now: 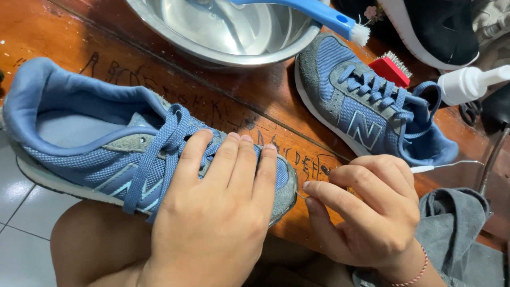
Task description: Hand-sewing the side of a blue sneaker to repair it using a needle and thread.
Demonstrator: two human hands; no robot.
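Lying across the left of a dark reddish wooden worktop (249,106) w/ scratched marks, a blue sneaker (95,143) overhangs the edge, toe pointing right; pale floor tiles (21,234) show below it at far left, and the person's bare knee sits under the shoe. Left hand (212,212) rests palm-down on the sneaker's front, fingers (234,159) flat, close together, spread over laces and toe — pressing it down, not curled round anything. Behind, centre top, a steel bowl (175,45) holds water, w/ a blue-handled brush (319,13) laid over its rim, bristle end hanging out to the right. Right of the bowl lies the second blue sneaker (361,106), toe toward the bowl, heel toward the person; a red brush (390,69) sits just behind it. Right hand (366,212) hovers just beside the first shoe's toe, fingers curled in, thumb and forefinger pinching a thin white-tipped stick (425,168) that pokes out rightward; can't tell exactly what it is. A red bead bracelet is on that wrist. Far right: white spray nozzle (467,82), dark shoe (441,26) at top, grey cloth (451,223) at the worktop's lower edge.
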